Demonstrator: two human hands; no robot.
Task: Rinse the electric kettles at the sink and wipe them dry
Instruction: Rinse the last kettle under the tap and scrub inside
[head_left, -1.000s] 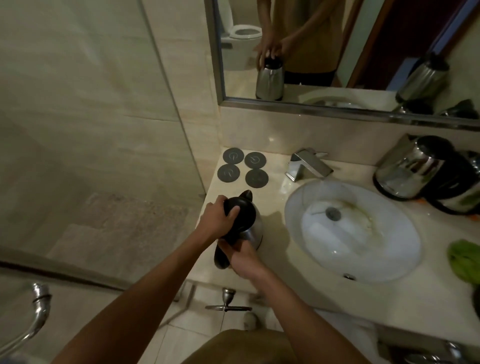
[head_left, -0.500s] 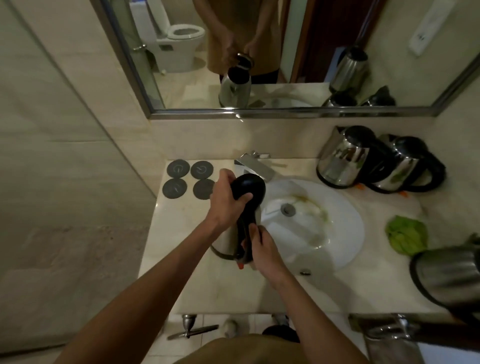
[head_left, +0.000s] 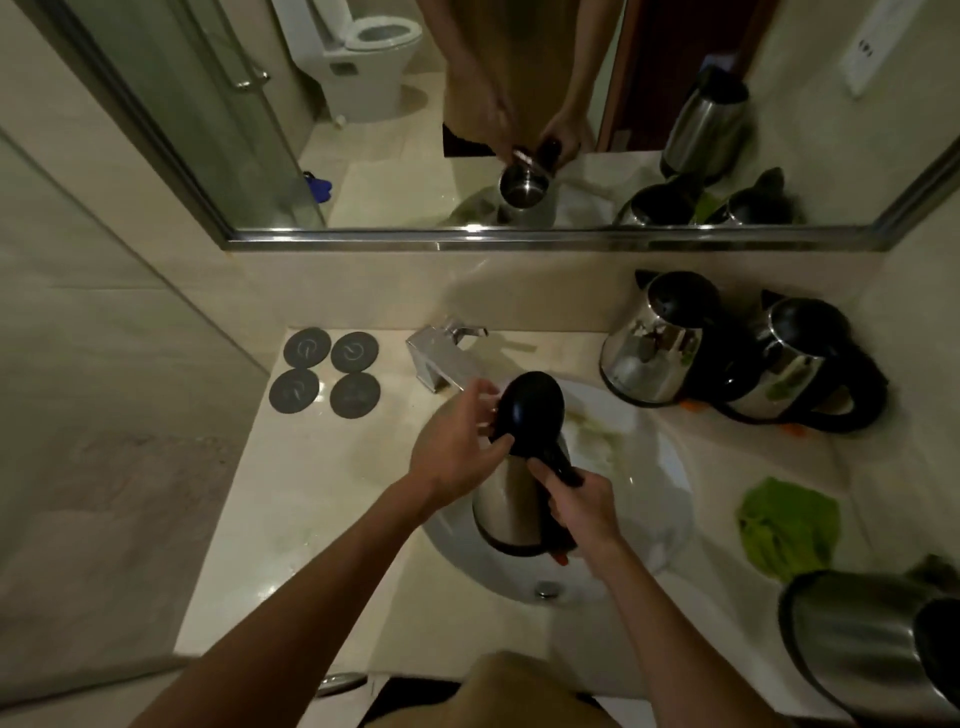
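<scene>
1. Four kettles in view; nearest, a steel kettle (head_left: 862, 639) lies on its side at the near right counter edge.
2. Right hand (head_left: 584, 506) fingers wrapped round the handle of the held kettle (head_left: 511, 504), over the sink basin (head_left: 670, 493).
3. Left hand (head_left: 457, 452) fingers pinch the raised black lid (head_left: 530, 410).
4. Green cloth (head_left: 789, 525) right of basin, untouched.
5. Faucet (head_left: 441, 358) shows no water; rinsing looks just starting, wiping left.
6. Two upright kettles (head_left: 654, 348) far right, four bases (head_left: 327, 371) far left.

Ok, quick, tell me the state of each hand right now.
Left hand: grips the raised black lid of the steel electric kettle.
Right hand: grips that kettle's black handle.
</scene>
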